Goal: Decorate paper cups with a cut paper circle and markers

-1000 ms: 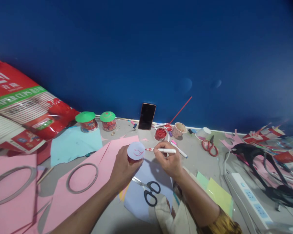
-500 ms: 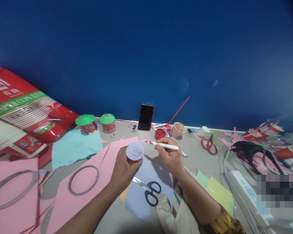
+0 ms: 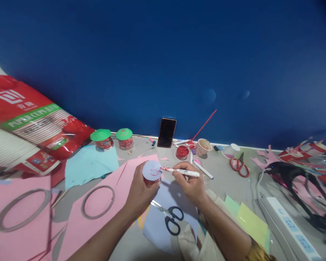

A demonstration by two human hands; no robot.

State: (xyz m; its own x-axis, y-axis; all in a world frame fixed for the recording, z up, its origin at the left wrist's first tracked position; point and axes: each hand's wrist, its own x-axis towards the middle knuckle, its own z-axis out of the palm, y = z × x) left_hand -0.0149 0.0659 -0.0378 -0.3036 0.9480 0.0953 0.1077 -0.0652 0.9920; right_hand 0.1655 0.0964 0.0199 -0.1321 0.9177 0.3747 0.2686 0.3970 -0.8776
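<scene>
My left hand (image 3: 139, 186) is closed around a small red cup whose top is covered by a pale lilac paper disc (image 3: 151, 171). Red curved lines are drawn on that disc. Between the fingers of my right hand (image 3: 191, 185) lies a white marker (image 3: 188, 173) with a red tip, which reaches the disc's right edge; I cannot tell whether it touches. Below the hands, black-handled scissors (image 3: 170, 214) rest on a lilac paper sheet (image 3: 156, 233).
Two green-topped cups (image 3: 104, 141), a phone (image 3: 166, 132) and a red paint pot (image 3: 182, 152) stand along the wall. Red-handled scissors (image 3: 239, 167) and a power strip (image 3: 293, 228) are at right. Pink paper (image 3: 73, 221) and a paper-cup bag (image 3: 40, 112) lie at left.
The marker's tip has come left and slightly down relative to the cup, up to the disc's edge. The whole view has shifted a little. Both hands keep their hold.
</scene>
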